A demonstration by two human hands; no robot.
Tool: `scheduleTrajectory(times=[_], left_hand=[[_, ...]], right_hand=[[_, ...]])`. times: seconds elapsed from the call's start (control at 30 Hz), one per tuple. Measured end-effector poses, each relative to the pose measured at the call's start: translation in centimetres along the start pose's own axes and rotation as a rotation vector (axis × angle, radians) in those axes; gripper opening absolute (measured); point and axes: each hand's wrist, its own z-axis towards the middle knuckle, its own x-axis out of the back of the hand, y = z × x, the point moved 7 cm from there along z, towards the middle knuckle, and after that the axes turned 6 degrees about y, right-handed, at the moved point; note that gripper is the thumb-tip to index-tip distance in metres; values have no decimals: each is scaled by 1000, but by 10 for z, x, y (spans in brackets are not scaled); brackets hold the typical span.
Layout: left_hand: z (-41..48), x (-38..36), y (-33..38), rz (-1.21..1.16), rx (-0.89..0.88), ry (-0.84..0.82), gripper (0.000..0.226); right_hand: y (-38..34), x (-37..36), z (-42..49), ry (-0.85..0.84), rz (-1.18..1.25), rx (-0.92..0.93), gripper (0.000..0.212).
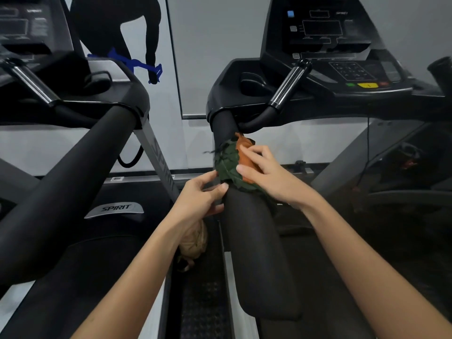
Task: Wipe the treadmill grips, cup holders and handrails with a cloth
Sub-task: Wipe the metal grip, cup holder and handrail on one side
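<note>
A green and orange cloth (228, 161) is draped over the thick black left handrail (254, 241) of the treadmill in front of me. My right hand (266, 176) lies on top of the cloth, its fingers spread across the orange and green parts. My left hand (200, 194) is at the handrail's left side, thumb and fingers touching the cloth's lower green edge. Further up, a chrome grip (288, 85) angles toward the console (325, 33), beside a dark cup holder (254, 85).
A second treadmill stands at the left with its own black handrail (73, 172), chrome grip (31, 81) and a SPIRIT label (116, 207). A tan foot (193, 241) shows below my left arm on the floor strip between the machines. A white wall with a poster is behind.
</note>
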Motion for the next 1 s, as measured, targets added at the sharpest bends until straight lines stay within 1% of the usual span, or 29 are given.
scheduleTrajectory(times=[0.1, 0.2, 0.27, 0.33, 0.4, 0.43, 0.5, 0.6, 0.7, 0.8, 0.87, 0.9, 0.97, 1.0], left_hand=[[2, 1, -2, 5, 1, 27, 40], [1, 1, 0, 0, 4, 18, 52], [1, 1, 0, -5, -6, 15, 51], [0, 0, 1, -12, -14, 25, 40], [0, 1, 0, -22, -10, 27, 35], [0, 0, 0, -19, -10, 15, 34], [-1, -1, 1, -1, -18, -12, 33], [0, 0, 0, -4, -14, 2, 31], [2, 2, 1, -30, -18, 0, 28], [3, 2, 2, -35, -11, -13, 45], [4, 0, 1, -56, -8, -30, 47], [4, 0, 1, -65, -12, -32, 41], [4, 1, 0, -73, -6, -6, 31], [3, 1, 0, -83, 7, 1, 33]], right_hand=[[-8, 8, -31, -13, 56, 76, 41], [-15, 20, -47, 69, 3, 156, 18], [-17, 22, -42, 93, -47, 175, 13], [-15, 21, -26, 104, -89, 164, 18], [-8, 17, -4, 72, -79, 111, 36], [-5, 12, 4, 38, -38, 70, 43], [0, 3, 13, 1, 65, 7, 48], [-1, 2, -1, -4, 132, 22, 42], [-9, 15, -32, 19, 109, 122, 26], [-15, 26, -47, 41, 86, 160, 17], [-16, 28, -41, 51, 64, 178, 17], [-15, 27, -34, 62, 47, 180, 18], [-10, 21, -14, 72, -3, 153, 25], [-4, 17, -3, 61, -5, 119, 32]])
